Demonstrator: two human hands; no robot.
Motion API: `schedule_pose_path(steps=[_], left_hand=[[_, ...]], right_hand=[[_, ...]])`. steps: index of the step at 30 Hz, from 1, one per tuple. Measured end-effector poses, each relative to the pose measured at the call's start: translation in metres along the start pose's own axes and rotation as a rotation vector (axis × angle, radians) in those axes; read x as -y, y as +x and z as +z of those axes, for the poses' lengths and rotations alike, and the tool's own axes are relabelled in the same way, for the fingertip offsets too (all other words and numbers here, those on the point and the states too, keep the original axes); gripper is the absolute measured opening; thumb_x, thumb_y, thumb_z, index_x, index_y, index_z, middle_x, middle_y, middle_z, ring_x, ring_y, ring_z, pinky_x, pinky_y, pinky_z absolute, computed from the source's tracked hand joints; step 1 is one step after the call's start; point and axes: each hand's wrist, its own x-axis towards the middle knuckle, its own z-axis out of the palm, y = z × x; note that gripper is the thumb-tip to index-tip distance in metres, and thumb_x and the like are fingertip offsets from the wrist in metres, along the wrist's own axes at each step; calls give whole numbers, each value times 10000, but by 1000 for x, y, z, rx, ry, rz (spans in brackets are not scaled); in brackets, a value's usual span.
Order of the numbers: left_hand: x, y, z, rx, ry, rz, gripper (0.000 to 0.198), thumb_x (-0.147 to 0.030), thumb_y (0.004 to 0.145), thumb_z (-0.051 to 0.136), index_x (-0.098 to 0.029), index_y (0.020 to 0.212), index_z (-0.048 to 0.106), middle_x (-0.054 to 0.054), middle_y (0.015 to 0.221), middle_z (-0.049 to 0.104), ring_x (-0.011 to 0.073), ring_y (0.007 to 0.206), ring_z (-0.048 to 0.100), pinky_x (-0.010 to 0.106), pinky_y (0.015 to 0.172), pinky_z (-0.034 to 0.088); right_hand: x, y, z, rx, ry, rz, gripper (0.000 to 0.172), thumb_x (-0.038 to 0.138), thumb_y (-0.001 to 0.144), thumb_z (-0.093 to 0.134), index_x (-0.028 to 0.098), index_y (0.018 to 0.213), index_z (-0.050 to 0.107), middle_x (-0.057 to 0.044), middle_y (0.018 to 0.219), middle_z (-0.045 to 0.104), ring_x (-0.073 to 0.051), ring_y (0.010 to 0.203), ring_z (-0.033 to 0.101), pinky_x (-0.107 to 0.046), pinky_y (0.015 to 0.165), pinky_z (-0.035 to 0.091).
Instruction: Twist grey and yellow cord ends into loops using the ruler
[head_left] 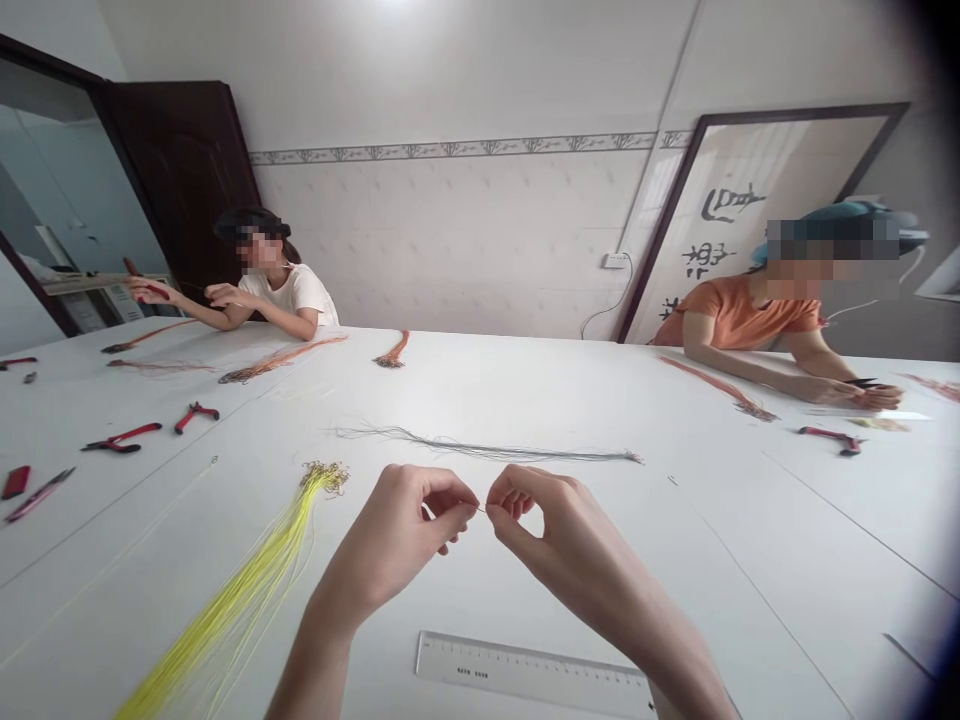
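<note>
My left hand (427, 525) and my right hand (551, 515) are raised over the white table, fingertips almost meeting. Between them a short bit of thin strand (481, 509) shows, pinched by thumb and forefinger on each side. Whether it is thread or wire is too small to tell. Just beyond my hands lies a bundle of dark thin strands (517, 452), gathered at its right end. Left of my left arm is a bundle of bright yellow cords (247, 580) with small metal hooks (326, 478) at its far end. Below my hands rests a clear ruler (525, 668), partly covered by my right forearm.
Red-handled pliers (124, 438) and tweezers (41, 495) lie at the left, another pair of pliers (832, 440) at the right. Orange bundles (281, 362) lie across the far side. Two people sit there, one in white (307, 295), one in orange (720, 310), hands at work.
</note>
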Motion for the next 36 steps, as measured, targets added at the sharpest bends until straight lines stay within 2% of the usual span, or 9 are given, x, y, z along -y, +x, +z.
schedule_pose_path(steps=[5,14,21,26,28,33,36], left_hand=[[-1,-2,0,-93,53,77,163,-270,823,511,-219,763,653,-38,608,580,94,576,505,188,488,363],[-1,-7,0,-183,124,310,164,-210,843,506,-220,755,644,-55,630,589,70,568,477,170,498,359],[-3,-12,-5,-192,83,349,119,-170,824,534,-214,751,617,-68,599,540,52,546,457,132,488,371],[-6,-18,-11,-197,110,367,138,-150,824,525,-199,717,597,-72,576,517,44,518,441,135,490,366],[-6,-21,-13,-201,117,354,142,-156,820,528,-194,702,598,-69,566,517,47,515,446,138,496,374],[-5,-22,-16,-184,75,250,134,-227,813,541,-190,703,607,-49,556,504,71,525,449,151,469,387],[-5,-22,-17,-152,30,201,149,-242,815,533,-185,700,609,-35,578,525,82,550,461,156,473,399]], right_hand=[[-1,-2,-2,33,103,0,172,252,842,418,208,703,511,32,698,552,-111,636,466,-234,557,354],[1,-3,-7,42,311,0,174,252,850,461,189,694,507,29,683,523,-102,664,461,-223,584,350],[-2,3,-5,182,633,31,149,224,837,471,168,703,508,25,646,502,-93,642,418,-237,611,305],[-4,6,2,257,821,32,149,215,826,482,160,688,495,21,613,498,-98,650,427,-248,667,325],[-2,5,5,235,785,3,150,241,837,490,161,710,502,18,621,502,-101,640,440,-246,646,342],[6,1,7,-15,525,-128,94,229,835,513,179,756,523,4,718,552,-111,682,505,-237,645,409],[9,-2,8,-77,396,-223,69,175,824,506,195,768,542,5,742,581,-115,704,521,-235,668,433]])
